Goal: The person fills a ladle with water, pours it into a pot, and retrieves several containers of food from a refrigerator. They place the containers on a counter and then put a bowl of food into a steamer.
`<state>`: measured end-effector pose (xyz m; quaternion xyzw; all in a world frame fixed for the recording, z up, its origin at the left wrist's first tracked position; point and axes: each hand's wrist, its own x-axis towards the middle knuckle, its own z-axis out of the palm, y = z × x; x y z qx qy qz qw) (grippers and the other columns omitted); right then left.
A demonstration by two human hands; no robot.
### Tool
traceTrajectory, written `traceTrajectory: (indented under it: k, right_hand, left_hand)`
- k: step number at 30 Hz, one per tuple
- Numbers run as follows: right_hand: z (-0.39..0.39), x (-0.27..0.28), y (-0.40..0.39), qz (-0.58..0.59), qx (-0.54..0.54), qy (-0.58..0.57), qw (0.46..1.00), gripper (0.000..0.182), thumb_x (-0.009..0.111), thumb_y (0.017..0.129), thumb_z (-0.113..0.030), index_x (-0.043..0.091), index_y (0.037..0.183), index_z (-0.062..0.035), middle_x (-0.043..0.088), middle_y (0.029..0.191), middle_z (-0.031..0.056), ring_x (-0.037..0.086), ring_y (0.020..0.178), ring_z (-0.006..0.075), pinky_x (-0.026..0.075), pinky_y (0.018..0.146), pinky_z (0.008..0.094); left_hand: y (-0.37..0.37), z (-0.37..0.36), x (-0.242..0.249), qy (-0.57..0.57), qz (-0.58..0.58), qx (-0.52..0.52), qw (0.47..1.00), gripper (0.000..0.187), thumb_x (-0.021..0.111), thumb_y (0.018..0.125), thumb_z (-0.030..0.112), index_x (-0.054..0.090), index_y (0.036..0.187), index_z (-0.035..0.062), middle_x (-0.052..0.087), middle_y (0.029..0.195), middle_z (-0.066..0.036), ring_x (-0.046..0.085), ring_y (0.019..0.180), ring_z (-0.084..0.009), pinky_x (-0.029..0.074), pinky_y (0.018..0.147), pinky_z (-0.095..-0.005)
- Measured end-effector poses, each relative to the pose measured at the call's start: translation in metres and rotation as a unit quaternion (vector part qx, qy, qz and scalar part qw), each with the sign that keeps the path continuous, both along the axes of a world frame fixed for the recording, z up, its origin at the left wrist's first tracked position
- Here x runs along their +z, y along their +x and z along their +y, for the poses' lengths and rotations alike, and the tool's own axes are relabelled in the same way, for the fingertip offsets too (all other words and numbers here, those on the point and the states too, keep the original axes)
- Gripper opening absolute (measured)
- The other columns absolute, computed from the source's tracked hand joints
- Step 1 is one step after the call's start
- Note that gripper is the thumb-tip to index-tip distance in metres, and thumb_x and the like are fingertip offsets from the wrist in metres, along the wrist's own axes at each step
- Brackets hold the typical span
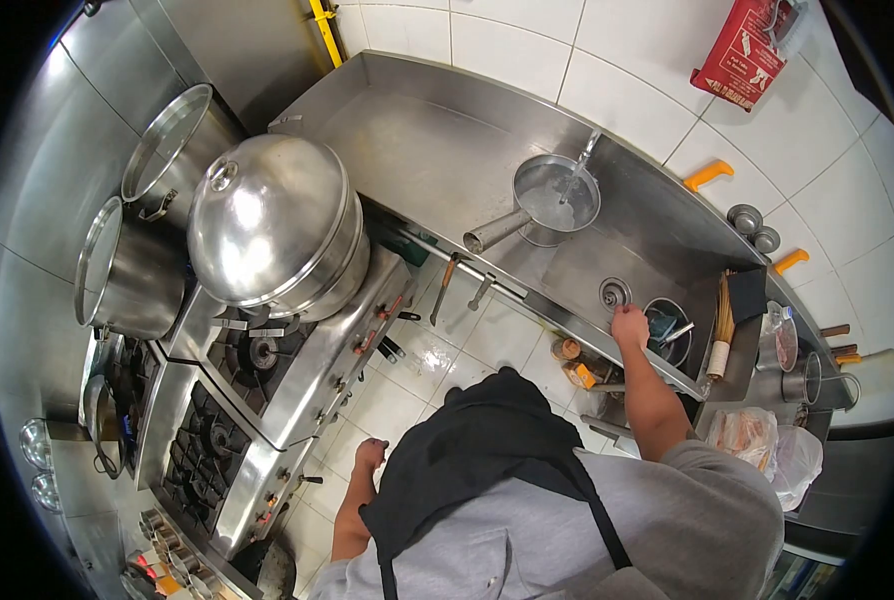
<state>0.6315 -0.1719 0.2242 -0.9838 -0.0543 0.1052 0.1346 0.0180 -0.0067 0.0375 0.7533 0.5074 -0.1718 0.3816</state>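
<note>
My right hand [629, 326] reaches over the front edge of the sink, beside the round drain [615, 291]. Its fingers look curled, and whatever they grip, if anything, is hidden. Just right of it stands a metal container [683, 352] with a utensil in it. Low at my side hangs my left hand [371, 454], closed, with no object visible in it. Water runs from a tap [589, 150] into a metal saucepan [557, 195]. The pan sits in the sink, its thick hollow handle [497, 231] pointing toward the front left.
A large domed steamer pot [277, 220] stands on the stove [317, 385] to the left, with tall stockpots [132, 270] behind. A bamboo brush [724, 325] and plastic bags [757, 445] are at the right. Orange-handled taps [709, 176] are on the wall.
</note>
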Motion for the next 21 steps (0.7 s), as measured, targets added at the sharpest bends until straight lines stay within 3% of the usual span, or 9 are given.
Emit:
traceTrajectory:
  k: [2,5,8,11,14,17,20,21]
  right_hand:
    - [0.000,0.002,-0.001,-0.001,-0.001,0.003,1.000,0.032,0.053,0.087,-0.036,0.066,0.099,-0.0095,0.067,0.101,0.0154,0.063,0.098,0.0347,0.049,0.083,0.0445]
    - [0.000,0.002,-0.002,-0.002,0.002,0.006,1.000,0.032,0.053,0.087,-0.036,0.066,0.099,-0.0095,0.067,0.101,0.0154,0.063,0.099,0.0347,0.049,0.083,0.0445]
    - [-0.001,-0.001,0.000,0.000,0.003,0.005,1.000,0.033,0.052,0.088,-0.037,0.066,0.100,-0.0095,0.067,0.101,0.0156,0.063,0.099,0.0349,0.049,0.083,0.0446]
    - [0.000,0.003,-0.002,0.003,0.004,0.002,1.000,0.033,0.052,0.088,-0.037,0.066,0.100,-0.0096,0.067,0.101,0.0157,0.063,0.099,0.0351,0.049,0.083,0.0447]
    - [0.000,0.001,-0.001,-0.004,0.008,0.001,1.000,0.033,0.052,0.088,-0.037,0.066,0.100,-0.0097,0.067,0.101,0.0159,0.063,0.099,0.0353,0.049,0.083,0.0449]
    - [0.000,0.001,0.000,0.004,0.010,0.006,1.000,0.036,0.053,0.087,-0.038,0.067,0.102,-0.0093,0.067,0.103,0.0175,0.062,0.100,0.0359,0.049,0.085,0.0457]
    - [0.001,0.003,-0.001,0.008,0.008,0.006,1.000,0.035,0.053,0.087,-0.038,0.067,0.103,-0.0092,0.067,0.104,0.0174,0.062,0.101,0.0358,0.049,0.086,0.0454]
    - [0.001,0.003,-0.001,0.009,0.007,0.005,1.000,0.035,0.053,0.087,-0.038,0.067,0.103,-0.0092,0.067,0.104,0.0174,0.062,0.101,0.0358,0.049,0.086,0.0454]
  left_hand:
    - [-0.022,0.002,-0.045,0.051,-0.037,-0.115,0.991,0.040,0.049,0.086,0.035,0.067,0.092,0.0001,0.066,0.081,-0.016,0.066,0.066,-0.0258,0.051,0.072,-0.0376]
    - [-0.010,0.001,-0.022,-0.020,-0.002,-0.005,1.000,0.040,0.050,0.086,0.036,0.067,0.091,0.0001,0.067,0.077,-0.015,0.066,0.066,-0.0259,0.051,0.071,-0.0375]
    - [-0.012,0.001,-0.026,-0.009,-0.020,-0.004,1.000,0.039,0.051,0.086,0.036,0.067,0.092,0.0001,0.067,0.072,-0.014,0.067,0.066,-0.0249,0.052,0.070,-0.0373]
    - [0.008,-0.001,0.016,-0.030,0.006,0.077,0.997,0.039,0.051,0.086,0.035,0.067,0.092,-0.0004,0.067,0.072,-0.013,0.067,0.065,-0.0240,0.051,0.070,-0.0371]
    - [0.006,0.000,0.012,-0.034,0.009,0.057,0.998,0.039,0.051,0.087,0.034,0.066,0.093,-0.0013,0.067,0.077,-0.014,0.066,0.064,-0.0240,0.052,0.070,-0.0373]
    - [-0.004,0.000,0.000,0.035,-0.031,-0.059,0.997,0.039,0.051,0.087,0.034,0.066,0.092,-0.0010,0.067,0.077,-0.014,0.066,0.064,-0.0245,0.052,0.069,-0.0373]
    - [-0.008,0.002,-0.013,0.013,-0.023,-0.049,0.998,0.038,0.052,0.086,0.035,0.067,0.092,0.0004,0.067,0.071,-0.013,0.066,0.064,-0.0245,0.051,0.068,-0.0372]
    - [-0.005,0.002,-0.010,-0.011,-0.014,0.001,1.000,0.039,0.053,0.086,0.036,0.067,0.092,0.0005,0.067,0.070,-0.013,0.066,0.064,-0.0245,0.051,0.067,-0.0372]
